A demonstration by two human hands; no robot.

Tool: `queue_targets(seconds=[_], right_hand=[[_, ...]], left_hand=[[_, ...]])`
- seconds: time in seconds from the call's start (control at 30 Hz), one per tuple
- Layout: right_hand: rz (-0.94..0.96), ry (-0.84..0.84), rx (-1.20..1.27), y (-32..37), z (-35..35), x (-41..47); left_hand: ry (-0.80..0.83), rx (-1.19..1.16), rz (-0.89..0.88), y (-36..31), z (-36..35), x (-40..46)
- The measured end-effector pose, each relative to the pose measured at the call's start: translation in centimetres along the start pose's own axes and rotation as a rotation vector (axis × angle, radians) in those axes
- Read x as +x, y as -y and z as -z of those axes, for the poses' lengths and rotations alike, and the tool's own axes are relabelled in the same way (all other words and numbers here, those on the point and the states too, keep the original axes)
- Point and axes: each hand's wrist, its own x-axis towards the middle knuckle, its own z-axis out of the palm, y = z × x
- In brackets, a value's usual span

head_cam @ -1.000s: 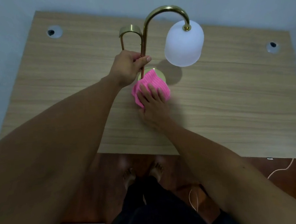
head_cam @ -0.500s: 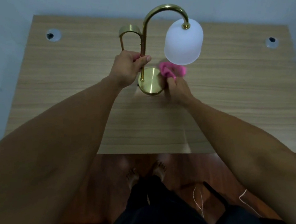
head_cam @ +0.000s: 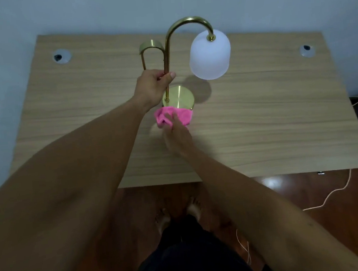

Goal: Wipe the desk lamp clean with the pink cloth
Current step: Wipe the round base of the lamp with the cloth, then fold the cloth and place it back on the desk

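A brass desk lamp stands mid-desk, with a curved stem point(head_cam: 166, 49), a round base point(head_cam: 180, 97) and a white frosted shade point(head_cam: 209, 54) hanging to the right. My left hand point(head_cam: 152, 87) is closed around the lower stem and holds it. My right hand point(head_cam: 175, 133) presses the crumpled pink cloth point(head_cam: 173, 117) against the near edge of the base. The cloth covers the front rim of the base. A small brass arch point(head_cam: 151, 48) rises behind my left hand.
The wooden desk point(head_cam: 259, 116) stands against a pale wall, with cable holes at back left point(head_cam: 61, 57) and back right point(head_cam: 306, 50). Its front edge is near my body. White cords point(head_cam: 336, 190) lie on the dark floor to the right.
My right hand carried the pink cloth from the base's front round to its right side under the shade, then back to the near edge. My left hand kept its hold on the stem.
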Motion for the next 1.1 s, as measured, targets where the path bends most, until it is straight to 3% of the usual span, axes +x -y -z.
queue_targets(seconds=[0.2,0.4,0.53,0.73,0.9,1.1], right_hand=[[-0.382,0.12,0.888,3.2,5.0,-2.2],[-0.371,0.307,0.887,4.6,9.3,-3.7],[-0.372,0.335,0.775,5.4,10.5,-4.3],[-0.259,0.199,0.428,6.0,12.2,-5.3],[-0.1,0.052,0.011,5.6,14.2,-6.0],[0.078,0.082,-0.324,5.4,18.0,-6.2]], left_hand=[[0.07,0.011,0.049,0.5,2.0,-4.6],[0.238,-0.258,0.215,1.2,2.8,-10.2],[0.306,-0.383,0.26,0.6,3.1,-11.4],[0.402,-0.265,0.198,-1.3,2.3,-11.7],[0.307,-0.18,0.096,-1.8,0.3,-11.2],[0.149,0.029,0.034,-2.0,-3.3,-10.7]])
